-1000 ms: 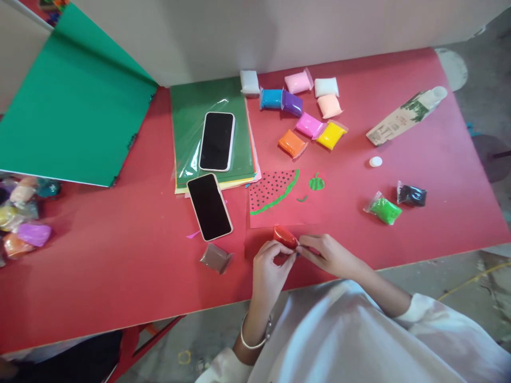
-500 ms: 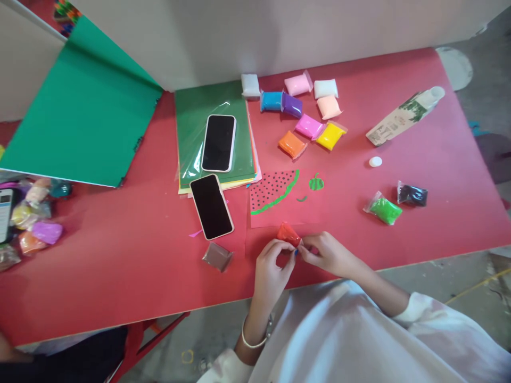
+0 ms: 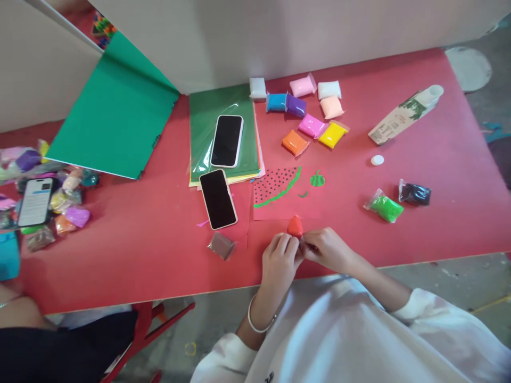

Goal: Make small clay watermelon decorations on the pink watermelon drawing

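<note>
Both hands meet near the front edge of the red table (image 3: 120, 255). The left hand (image 3: 280, 259) and right hand (image 3: 325, 250) have their fingers drawn together, pinching a small red clay packet (image 3: 295, 226) between them; the exact grip is partly hidden. Just beyond it lies a red card with a dotted watermelon slice (image 3: 277, 187). A brown packet (image 3: 222, 246) and a phone (image 3: 217, 199) sit to the left, a green packet (image 3: 385, 207) well off to the right.

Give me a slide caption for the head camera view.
Both hands pinch a red clay packet beside a watermelon picture.
</note>
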`<action>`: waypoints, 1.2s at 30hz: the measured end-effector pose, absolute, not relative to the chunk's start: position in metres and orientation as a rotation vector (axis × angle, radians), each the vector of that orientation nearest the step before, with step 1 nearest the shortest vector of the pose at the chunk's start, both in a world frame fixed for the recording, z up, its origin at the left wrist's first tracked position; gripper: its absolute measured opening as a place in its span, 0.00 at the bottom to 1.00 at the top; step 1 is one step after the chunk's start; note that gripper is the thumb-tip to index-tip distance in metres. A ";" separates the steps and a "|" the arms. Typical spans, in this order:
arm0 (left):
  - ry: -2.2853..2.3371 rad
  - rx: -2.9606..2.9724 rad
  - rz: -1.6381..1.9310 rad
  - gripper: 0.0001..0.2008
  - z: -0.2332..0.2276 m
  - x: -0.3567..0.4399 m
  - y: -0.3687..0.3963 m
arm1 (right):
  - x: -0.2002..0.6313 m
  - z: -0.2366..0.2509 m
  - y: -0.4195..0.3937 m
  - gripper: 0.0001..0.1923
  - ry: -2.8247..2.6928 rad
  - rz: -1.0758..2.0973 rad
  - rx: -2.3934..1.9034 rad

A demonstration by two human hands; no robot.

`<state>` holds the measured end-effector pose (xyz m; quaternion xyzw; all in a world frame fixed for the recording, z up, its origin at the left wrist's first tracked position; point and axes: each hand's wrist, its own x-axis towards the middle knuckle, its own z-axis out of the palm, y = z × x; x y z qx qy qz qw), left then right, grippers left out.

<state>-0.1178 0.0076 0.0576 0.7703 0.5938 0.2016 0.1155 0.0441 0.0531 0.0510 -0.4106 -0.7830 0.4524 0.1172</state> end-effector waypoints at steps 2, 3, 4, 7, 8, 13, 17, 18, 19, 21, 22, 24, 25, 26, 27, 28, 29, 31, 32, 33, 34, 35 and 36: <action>1.845 2.218 0.675 0.09 0.056 -0.120 0.008 | 0.045 0.051 0.049 0.10 -2.270 1.360 -1.215; 1.879 2.195 0.704 0.09 0.057 -0.122 0.009 | 0.046 0.051 0.047 0.11 -2.250 1.380 -1.221; 1.887 2.174 0.718 0.09 0.059 -0.123 0.009 | 0.046 0.052 0.045 0.11 -2.229 1.393 -1.228; 1.800 2.084 0.704 0.08 0.066 -0.125 0.012 | 0.048 0.053 0.040 0.13 -2.197 1.286 -1.207; 1.778 2.037 0.707 0.09 0.068 -0.125 0.012 | 0.049 0.052 0.039 0.11 -2.186 1.175 -1.180; 1.625 1.774 0.751 0.09 0.075 -0.124 0.013 | 0.051 0.045 0.040 0.29 -2.147 0.580 -1.090; 1.547 1.727 0.771 0.09 0.074 -0.127 0.012 | 0.052 0.035 0.041 0.26 -2.261 0.758 -1.021; 1.578 1.751 0.788 0.09 0.074 -0.127 0.011 | 0.052 0.033 0.041 0.23 -2.257 0.804 -1.026; 1.612 1.789 0.807 0.09 0.073 -0.128 0.011 | 0.051 0.031 0.040 0.22 -2.244 0.823 -1.045; 1.666 1.886 0.860 0.08 0.072 -0.127 0.009 | 0.050 0.029 0.039 0.20 -2.215 0.795 -1.089; 1.681 1.934 0.892 0.06 0.072 -0.127 0.008 | 0.049 0.029 0.039 0.20 -2.206 0.764 -1.104; 1.698 2.004 0.950 0.04 0.072 -0.126 0.006 | 0.047 0.029 0.039 0.19 -2.200 0.700 -1.128; 1.704 2.022 0.972 0.05 0.072 -0.126 0.006 | 0.047 0.030 0.039 0.19 -2.203 0.669 -1.135; 1.710 2.030 0.987 0.07 0.073 -0.126 0.006 | 0.046 0.032 0.040 0.19 -2.209 0.637 -1.137; 1.717 2.030 0.994 0.09 0.073 -0.127 0.006 | 0.046 0.033 0.040 0.19 -2.217 0.606 -1.134; 1.727 2.021 0.998 0.09 0.073 -0.127 0.006 | 0.045 0.035 0.040 0.18 -2.225 0.577 -1.125; 1.736 2.003 0.999 0.09 0.074 -0.128 0.006 | 0.045 0.036 0.040 0.18 -2.232 0.555 -1.112; 1.742 1.944 0.995 0.08 0.073 -0.129 0.006 | 0.044 0.038 0.040 0.17 -2.249 0.527 -1.092; 1.736 1.910 0.993 0.07 0.073 -0.130 0.006 | 0.043 0.039 0.040 0.17 -2.258 0.518 -1.087; 1.730 1.877 0.993 0.07 0.072 -0.130 0.006 | 0.042 0.039 0.040 0.17 -2.267 0.511 -1.085; 1.729 1.848 0.995 0.06 0.072 -0.130 0.006 | 0.041 0.039 0.039 0.17 -2.277 0.505 -1.084; 1.732 1.824 0.996 0.05 0.071 -0.130 0.006 | 0.040 0.039 0.039 0.16 -2.285 0.498 -1.083; 1.740 1.806 0.996 0.04 0.070 -0.130 0.006 | 0.039 0.039 0.039 0.16 -2.289 0.491 -1.082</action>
